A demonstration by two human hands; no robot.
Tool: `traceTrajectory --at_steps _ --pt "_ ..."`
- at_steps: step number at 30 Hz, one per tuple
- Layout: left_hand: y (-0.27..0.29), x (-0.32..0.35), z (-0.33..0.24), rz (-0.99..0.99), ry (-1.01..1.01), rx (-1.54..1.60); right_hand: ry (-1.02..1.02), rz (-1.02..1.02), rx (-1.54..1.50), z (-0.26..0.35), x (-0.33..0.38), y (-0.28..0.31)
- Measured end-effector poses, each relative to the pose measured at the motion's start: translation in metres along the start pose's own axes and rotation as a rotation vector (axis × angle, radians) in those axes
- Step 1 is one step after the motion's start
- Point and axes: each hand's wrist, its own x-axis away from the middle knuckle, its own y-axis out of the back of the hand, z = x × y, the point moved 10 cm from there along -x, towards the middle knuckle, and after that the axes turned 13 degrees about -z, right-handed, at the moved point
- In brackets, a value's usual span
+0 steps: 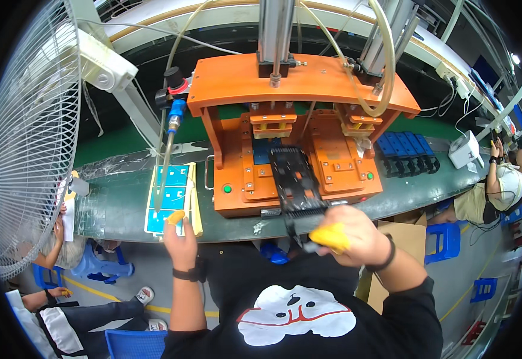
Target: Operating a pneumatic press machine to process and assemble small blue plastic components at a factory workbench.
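Observation:
My right hand (352, 237), with yellow covers on its fingers, is closed on the lower end of a long black plastic housing (297, 179). The housing is tilted up in front of an orange press (300, 84), hiding part of its base. My left hand (181, 242) is at the near edge of a stack of blue rectangular sheets (170, 194) on a pale yellow backing. Its fingers are stretched toward the sheets, one in a yellow cover; whether they touch the top sheet is hard to see.
Several dark blue plastic parts (407, 152) stand in a row right of the press. A large fan (33, 137) rises at the left. An air hose with a blue fitting (176, 113) hangs above the sheets. An open cardboard box (401, 239) sits below the table edge. Other people are on both sides.

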Motion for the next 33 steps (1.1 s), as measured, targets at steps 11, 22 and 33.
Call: traceTrajectory --at_steps 11,22,33 --pt "0.017 0.027 0.04 0.144 -0.2 -0.369 -0.077 0.01 0.203 -0.098 -0.014 -0.081" --pt "0.005 0.027 0.022 0.186 -0.182 -0.419 -0.229 0.276 0.536 -0.111 -0.025 -0.096" --pt "0.007 0.021 0.022 0.189 -0.199 -0.438 -0.127 -0.093 0.342 -0.042 -0.022 -0.091"
